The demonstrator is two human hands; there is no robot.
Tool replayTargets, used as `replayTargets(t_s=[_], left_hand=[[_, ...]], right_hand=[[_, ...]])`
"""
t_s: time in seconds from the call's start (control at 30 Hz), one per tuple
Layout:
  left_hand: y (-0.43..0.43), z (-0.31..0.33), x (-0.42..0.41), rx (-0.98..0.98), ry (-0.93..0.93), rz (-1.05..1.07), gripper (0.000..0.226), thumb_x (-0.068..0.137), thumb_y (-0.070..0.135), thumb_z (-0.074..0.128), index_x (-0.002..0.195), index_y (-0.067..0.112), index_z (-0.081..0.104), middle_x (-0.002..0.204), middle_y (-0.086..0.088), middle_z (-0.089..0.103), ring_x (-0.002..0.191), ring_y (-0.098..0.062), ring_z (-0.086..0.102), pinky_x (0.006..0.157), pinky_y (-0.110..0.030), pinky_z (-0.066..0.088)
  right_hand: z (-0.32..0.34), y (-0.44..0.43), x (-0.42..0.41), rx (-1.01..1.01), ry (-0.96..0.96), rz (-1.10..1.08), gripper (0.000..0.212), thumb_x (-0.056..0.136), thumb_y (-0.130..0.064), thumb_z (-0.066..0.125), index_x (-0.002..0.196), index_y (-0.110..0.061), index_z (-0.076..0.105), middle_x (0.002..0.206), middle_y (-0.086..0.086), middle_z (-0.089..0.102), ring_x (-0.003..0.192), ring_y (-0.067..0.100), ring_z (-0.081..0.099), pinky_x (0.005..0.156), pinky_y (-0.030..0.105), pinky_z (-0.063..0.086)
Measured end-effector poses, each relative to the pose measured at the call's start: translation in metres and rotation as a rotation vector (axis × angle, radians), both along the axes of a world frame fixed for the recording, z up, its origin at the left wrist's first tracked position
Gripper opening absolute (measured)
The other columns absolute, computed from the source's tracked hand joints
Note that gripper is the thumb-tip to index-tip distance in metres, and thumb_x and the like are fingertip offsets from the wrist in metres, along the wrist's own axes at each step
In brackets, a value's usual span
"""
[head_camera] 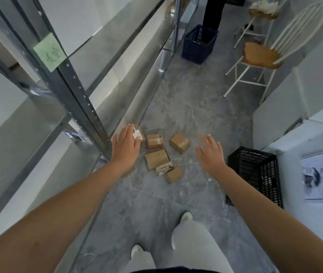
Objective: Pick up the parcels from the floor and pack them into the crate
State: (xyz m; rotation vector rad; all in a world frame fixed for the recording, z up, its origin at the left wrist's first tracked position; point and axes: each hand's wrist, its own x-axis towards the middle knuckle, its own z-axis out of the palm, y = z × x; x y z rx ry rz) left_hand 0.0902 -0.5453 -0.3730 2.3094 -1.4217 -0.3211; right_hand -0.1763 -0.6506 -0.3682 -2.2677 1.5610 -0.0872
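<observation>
Your left hand [125,144] and right hand [210,152] are released, holding nothing. Crouch and grip the mid-frame parcel [156,159] squarely. Then carry it to the crate [255,170] at frame right.

Both hands [124,143] [210,151] outstretched, fingers straight

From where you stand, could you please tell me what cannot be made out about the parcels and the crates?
1. Head view: the left hand covers most of the parcel by the shelf post; contact unclear.
2. White-labelled parcel: print too small, blurred.
3. Black crate: inside too dark to show contents.
4. Blue crate: distant; its own wall hides the bottom.
</observation>
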Motion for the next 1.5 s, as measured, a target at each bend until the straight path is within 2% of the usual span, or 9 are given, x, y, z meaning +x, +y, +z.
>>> replayTargets(t_s=[0.27, 0.4, 0.6, 0.83, 0.93, 1.03, 1.23, 1.37, 1.5], left_hand=[[-0.102, -0.061, -0.020, 0.104, 0.159, 0.182, 0.049, 0.102, 0.027, 0.038, 0.148, 0.010, 0.031, 0.154, -0.009, 0.033, 0.143, -0.026, 0.028, 0.117, -0.047, 0.018], [-0.146, -0.100, -0.023, 0.200, 0.208, 0.298, 0.049, 0.101, 0.028, 0.040, 0.145, 0.008, 0.035, 0.149, -0.013, 0.039, 0.138, -0.029, 0.034, 0.113, -0.042, 0.022], [-0.223, -0.160, -0.027, 0.247, 0.404, 0.426, 0.049, 0.102, 0.029, 0.038, 0.147, 0.008, 0.034, 0.152, -0.013, 0.036, 0.140, -0.029, 0.034, 0.115, -0.043, 0.024], [-0.241, -0.330, -0.019, 0.397, 0.656, 0.528, 0.047, 0.094, 0.032, 0.035, 0.136, 0.012, 0.041, 0.128, -0.016, 0.051, 0.115, -0.033, 0.052, 0.100, -0.051, 0.041], [-0.234, -0.418, -0.014, 0.477, 0.710, 0.581, 0.040, 0.100, 0.020, 0.038, 0.137, 0.005, 0.043, 0.138, -0.018, 0.046, 0.127, -0.033, 0.045, 0.103, -0.038, 0.038], [-0.228, -0.505, -0.009, 0.534, 0.778, 0.673, 0.041, 0.102, 0.018, 0.036, 0.140, 0.003, 0.040, 0.141, -0.017, 0.044, 0.128, -0.029, 0.044, 0.088, -0.025, 0.033], [-0.222, -0.653, -0.018, 0.638, 0.886, 0.739, 0.045, 0.102, 0.011, 0.036, 0.146, 0.005, 0.035, 0.150, -0.015, 0.037, 0.135, -0.028, 0.038, 0.105, -0.024, 0.029], [-0.228, -0.701, -0.029, 0.607, 1.028, 0.813, 0.025, 0.099, 0.008, 0.039, 0.111, -0.003, 0.058, 0.113, -0.020, 0.058, 0.113, -0.029, 0.053, 0.080, -0.027, 0.043], [-0.214, -0.688, -0.026, 0.545, 1.222, 0.839, 0.015, 0.088, 0.002, 0.048, 0.096, 0.003, 0.061, 0.089, -0.011, 0.055, 0.082, -0.021, 0.053, 0.074, -0.032, 0.043]], right_hand=[[-0.070, -0.152, 0.016, 0.119, 0.097, 0.039, 0.047, 0.101, -0.022, 0.036, 0.146, -0.009, 0.034, 0.148, 0.011, 0.038, 0.134, 0.029, 0.040, 0.114, 0.047, 0.027], [-0.103, -0.210, 0.029, 0.174, 0.249, 0.234, 0.046, 0.102, -0.027, 0.033, 0.144, -0.008, 0.035, 0.150, 0.010, 0.036, 0.134, 0.028, 0.040, 0.113, 0.046, 0.028], [-0.159, -0.268, 0.068, 0.302, 0.205, 0.286, 0.046, 0.102, -0.027, 0.034, 0.144, -0.008, 0.036, 0.151, 0.011, 0.035, 0.137, 0.029, 0.037, 0.111, 0.044, 0.031], [-0.341, -0.283, 0.089, 0.533, 0.209, 0.154, 0.045, 0.101, -0.025, 0.038, 0.143, -0.010, 0.039, 0.145, 0.011, 0.037, 0.122, 0.034, 0.050, 0.103, 0.043, 0.041], [-0.434, -0.280, 0.091, 0.613, 0.238, 0.105, 0.048, 0.102, -0.026, 0.039, 0.146, -0.010, 0.036, 0.150, 0.012, 0.032, 0.128, 0.035, 0.046, 0.107, 0.045, 0.038], [-0.522, -0.279, 0.093, 0.659, 0.293, 0.096, 0.050, 0.103, -0.026, 0.038, 0.149, -0.010, 0.030, 0.154, 0.014, 0.028, 0.136, 0.033, 0.038, 0.112, 0.040, 0.032], [-0.670, -0.274, 0.102, 0.768, 0.374, 0.201, 0.051, 0.102, -0.027, 0.041, 0.148, -0.008, 0.030, 0.150, 0.016, 0.037, 0.135, 0.032, 0.040, 0.108, 0.037, 0.033], [-0.722, -0.254, 0.112, 0.883, 0.338, 0.090, 0.063, 0.099, -0.022, 0.049, 0.151, -0.006, 0.017, 0.142, 0.021, 0.043, 0.126, 0.035, 0.048, 0.089, 0.034, 0.041], [-0.715, -0.242, 0.118, 0.962, 0.271, 0.028, 0.078, 0.092, -0.013, 0.058, 0.152, -0.007, 0.009, 0.127, 0.019, 0.048, 0.114, 0.033, 0.053, 0.078, 0.032, 0.037]])
